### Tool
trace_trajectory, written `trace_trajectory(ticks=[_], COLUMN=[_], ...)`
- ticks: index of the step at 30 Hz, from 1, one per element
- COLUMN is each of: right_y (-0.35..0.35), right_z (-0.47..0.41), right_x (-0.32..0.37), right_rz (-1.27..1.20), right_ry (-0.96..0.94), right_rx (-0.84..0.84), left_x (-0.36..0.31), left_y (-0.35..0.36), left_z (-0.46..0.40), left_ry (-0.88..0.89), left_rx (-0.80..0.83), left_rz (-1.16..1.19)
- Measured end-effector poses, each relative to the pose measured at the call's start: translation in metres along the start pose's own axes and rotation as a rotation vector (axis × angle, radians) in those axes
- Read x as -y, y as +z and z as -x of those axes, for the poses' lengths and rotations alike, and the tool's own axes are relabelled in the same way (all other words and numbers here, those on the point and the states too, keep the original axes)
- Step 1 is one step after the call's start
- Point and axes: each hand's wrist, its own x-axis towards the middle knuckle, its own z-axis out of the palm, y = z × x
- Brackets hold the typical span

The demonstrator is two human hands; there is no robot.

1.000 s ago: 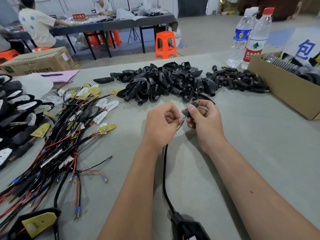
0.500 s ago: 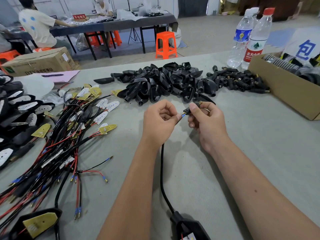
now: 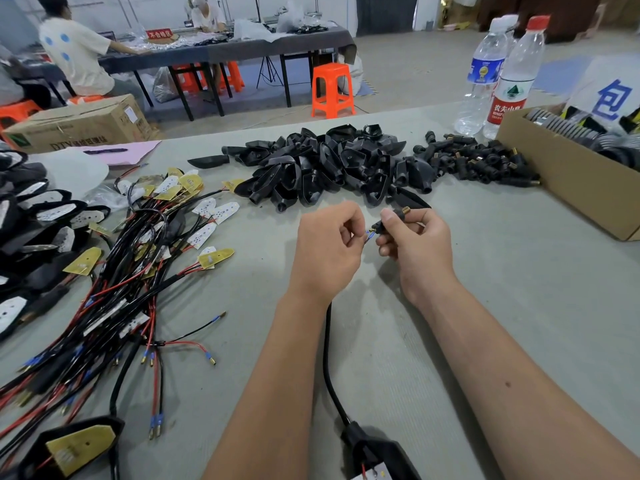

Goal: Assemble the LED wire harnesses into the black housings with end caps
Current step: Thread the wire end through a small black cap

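My left hand [image 3: 329, 244] pinches the thin wire ends of a black cable [image 3: 327, 355], their blue-and-brass tips just at the mouth of a small black end cap [image 3: 393, 218]. That cap, with a brass threaded stud at its far end, is pinched by my right hand [image 3: 415, 244]. The cable runs back to a black housing [image 3: 377, 455] holding an LED board at the near table edge. Loose black housings [image 3: 322, 168] are heaped behind my hands, with a smaller heap of end caps [image 3: 474, 161] to their right.
A tangle of red-and-black harnesses with LED boards [image 3: 114, 271] covers the left of the table, beside finished units [image 3: 20, 220] at the far left. A cardboard box [image 3: 561, 181] and two water bottles [image 3: 498, 74] stand at the right. People work at a table behind.
Both hands have stayed close together and drifted slightly away from me. The wire tips now sit at the cap's open end and the brass stud shows past my right thumb.
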Motion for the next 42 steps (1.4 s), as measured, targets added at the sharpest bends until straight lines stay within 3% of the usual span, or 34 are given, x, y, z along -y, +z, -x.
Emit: trace_trajectory(ticks=[4,10,14,21,35,42], right_y=[-0.004,-0.004,-0.002,0.0,0.0,0.0], right_z=[0.0,0.003,0.005,0.005,-0.001,0.001], right_x=[0.002,0.008,0.007,0.006,0.0,0.002], right_rz=[-0.037,-0.121,-0.16,-0.181,-0.145,-0.074], right_ry=[0.016,0.06,0.053,0.042,0.05,0.036], right_rx=[0.078,0.23,0.186,0.087,0.075,0.071], left_x=[-0.001,0.002,0.002,-0.004,0.0,-0.001], left_y=[0.0,-0.005,-0.004,0.002,-0.011,-0.008], left_z=[-0.001,-0.002,-0.002,-0.003,-0.004,-0.001], left_ry=[-0.184,-0.452,-0.545,-0.689,-0.771,-0.734], left_rx=[-0.024,0.064,0.068,-0.076,0.024,0.144], left_rz=[0.205,0.473,0.578,0.739,0.94,0.828])
